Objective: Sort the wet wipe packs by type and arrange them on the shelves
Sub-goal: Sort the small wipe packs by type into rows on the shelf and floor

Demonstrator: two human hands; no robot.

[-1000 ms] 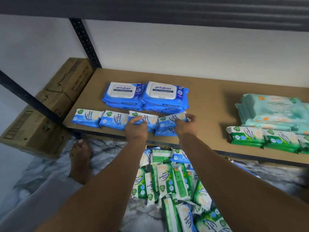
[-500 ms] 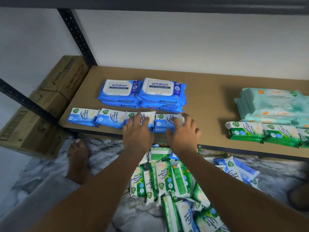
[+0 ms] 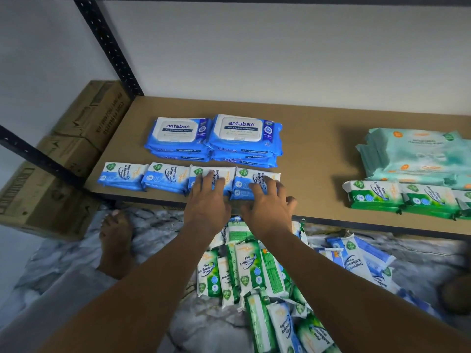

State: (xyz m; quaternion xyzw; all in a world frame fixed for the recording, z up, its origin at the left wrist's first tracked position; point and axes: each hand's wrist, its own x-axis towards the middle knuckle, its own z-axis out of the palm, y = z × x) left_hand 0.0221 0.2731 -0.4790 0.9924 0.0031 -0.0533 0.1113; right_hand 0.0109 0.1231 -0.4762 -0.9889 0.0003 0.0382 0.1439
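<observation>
Blue packs released, row squared.
Unsorted pile [image 3: 249, 266] on floor below me; my left hand [image 3: 207, 202] and right hand [image 3: 267, 207], fingers now flat, press the last two fragrance-free packs [image 3: 243, 180] at shelf [image 3: 313, 179] front edge, Antabax stacks [image 3: 216, 138] behind.

A plain white wall [image 3: 280, 52] backs the brown shelf board [image 3: 313, 159]; a black perforated upright [image 3: 109, 47] rises at its rear left corner; a black crossbar [image 3: 38, 156] slants at left; stacked cardboard boxes [image 3: 76, 138] sit beside it; the floor [image 3: 158, 235] is grey-white marbled.
</observation>
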